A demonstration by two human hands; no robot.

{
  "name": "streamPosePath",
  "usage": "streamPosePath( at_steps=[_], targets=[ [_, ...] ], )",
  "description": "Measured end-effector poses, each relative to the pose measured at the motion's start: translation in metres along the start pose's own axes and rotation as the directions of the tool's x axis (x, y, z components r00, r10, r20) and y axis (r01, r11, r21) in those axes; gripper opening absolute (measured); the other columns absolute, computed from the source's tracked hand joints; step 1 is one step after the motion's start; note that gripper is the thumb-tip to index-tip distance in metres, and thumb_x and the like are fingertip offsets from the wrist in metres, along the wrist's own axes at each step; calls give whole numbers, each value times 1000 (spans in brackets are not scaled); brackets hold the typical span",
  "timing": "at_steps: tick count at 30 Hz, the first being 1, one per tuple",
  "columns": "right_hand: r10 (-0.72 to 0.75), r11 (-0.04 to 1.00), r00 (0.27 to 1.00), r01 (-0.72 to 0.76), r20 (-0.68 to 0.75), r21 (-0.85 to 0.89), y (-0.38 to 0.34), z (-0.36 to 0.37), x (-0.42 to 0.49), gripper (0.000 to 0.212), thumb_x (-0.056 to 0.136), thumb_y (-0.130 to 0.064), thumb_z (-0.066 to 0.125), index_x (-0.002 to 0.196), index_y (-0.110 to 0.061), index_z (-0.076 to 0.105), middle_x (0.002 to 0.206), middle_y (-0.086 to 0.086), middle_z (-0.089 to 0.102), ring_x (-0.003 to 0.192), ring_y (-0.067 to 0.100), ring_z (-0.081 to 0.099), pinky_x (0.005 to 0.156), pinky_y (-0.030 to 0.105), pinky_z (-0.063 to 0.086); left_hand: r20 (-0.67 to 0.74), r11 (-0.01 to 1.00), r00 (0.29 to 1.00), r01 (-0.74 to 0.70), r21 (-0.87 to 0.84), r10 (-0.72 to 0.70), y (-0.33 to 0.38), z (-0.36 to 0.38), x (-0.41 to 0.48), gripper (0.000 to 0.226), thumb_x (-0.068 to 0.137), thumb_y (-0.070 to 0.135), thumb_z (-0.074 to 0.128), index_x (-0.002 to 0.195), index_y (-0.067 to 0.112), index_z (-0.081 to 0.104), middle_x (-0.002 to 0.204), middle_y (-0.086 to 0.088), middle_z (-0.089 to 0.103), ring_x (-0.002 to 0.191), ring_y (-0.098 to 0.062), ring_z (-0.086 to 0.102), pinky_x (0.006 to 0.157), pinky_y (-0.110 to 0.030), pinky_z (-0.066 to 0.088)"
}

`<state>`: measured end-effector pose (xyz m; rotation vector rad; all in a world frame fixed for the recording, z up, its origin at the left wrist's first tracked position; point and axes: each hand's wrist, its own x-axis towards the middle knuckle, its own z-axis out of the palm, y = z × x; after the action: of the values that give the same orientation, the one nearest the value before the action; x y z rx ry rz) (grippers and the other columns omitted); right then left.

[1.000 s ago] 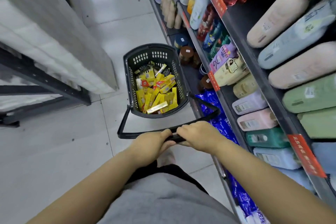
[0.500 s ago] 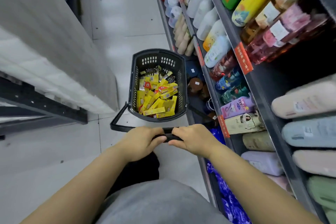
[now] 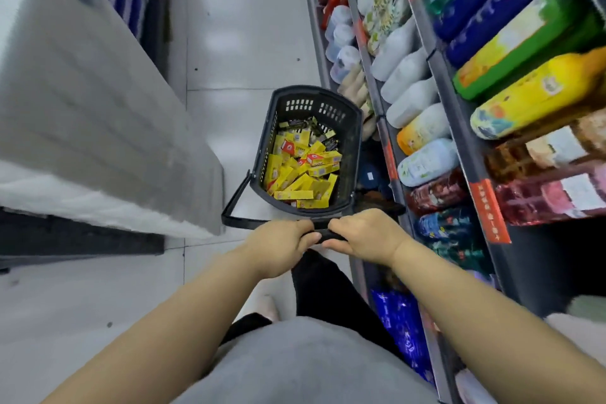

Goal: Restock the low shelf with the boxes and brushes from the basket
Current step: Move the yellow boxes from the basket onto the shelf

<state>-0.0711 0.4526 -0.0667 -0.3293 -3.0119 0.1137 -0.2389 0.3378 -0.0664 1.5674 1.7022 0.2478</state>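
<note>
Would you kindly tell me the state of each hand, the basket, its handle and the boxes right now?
left hand: grips the handle.
right hand: grips the handle beside the left hand.
handle: extended toward the person, held by both hands.
basket: open-topped, loaded.
yellow boxes: heaped loose inside the basket.

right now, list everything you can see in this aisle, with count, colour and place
basket: one, black, in the aisle ahead
handle: one, black, tilted back to the hands
boxes: many, mostly yellow, piled in basket
dark packs: few, black, basket's far end; blurred
bottles: many, white, yellow, green, blue, on right shelves
price tags: several, red, shelf edges
blue bags: several, blue, low at right
white packs: stacked, white, left of aisle
left hand: grips handle
right hand: grips handle beside it
</note>
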Motion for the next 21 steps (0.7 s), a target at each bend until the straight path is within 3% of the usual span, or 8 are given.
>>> streamPosePath(
  at_steps=[4,8,11,15,18,21],
  targets=[
    [-89,996,995,89,-34,-15,68,1,49,44,86,-50,44,62,-16,59,48,-3,55,38,19,54,32,22,36,-35,998,999,20,-58,-22,-3,-41,57,38,100,42,30,110,17,57,93,-4,65,87,-24,56,72,-37,42],
    [-162,986,987,162,16,-23,135,0,95,40,78,-51,68,63,-15,58,48,-1,57,38,20,54,32,21,37,-69,993,996,50,-103,-57,-6,-75,113,32,99,40,31,95,16,52,85,-2,60,81,-24,53,65,-36,35],
    [-211,978,978,211,13,-11,181,3,125,42,83,-53,55,62,-17,60,49,-1,57,39,18,54,35,22,38,-66,987,993,84,-137,-94,-9,-100,153,29,99,39,33,88,16,48,83,-4,60,82,-27,54,68,-37,37],
    [-232,972,973,232,-9,-22,246,6,173,39,77,-51,69,63,-15,61,49,-1,55,38,19,53,34,22,37,-93,986,989,98,-135,-111,-21,-143,217,31,98,40,35,88,15,49,85,-7,62,83,-28,55,69,-39,40],
    [-194,981,981,194,-15,10,288,9,210,43,85,-49,49,62,-15,61,48,-1,54,37,20,51,34,22,34,-99,992,991,82,-91,-91,-37,-178,268,33,98,42,35,90,14,51,88,-6,63,84,-27,55,66,-37,34],
    [-168,986,986,167,16,28,331,22,246,44,86,-48,44,63,-14,61,49,-1,55,38,20,52,33,22,36,-59,997,997,53,-57,-56,-58,-212,320,29,98,42,34,83,19,43,91,-6,63,86,-27,55,66,-36,32]
  ],
)
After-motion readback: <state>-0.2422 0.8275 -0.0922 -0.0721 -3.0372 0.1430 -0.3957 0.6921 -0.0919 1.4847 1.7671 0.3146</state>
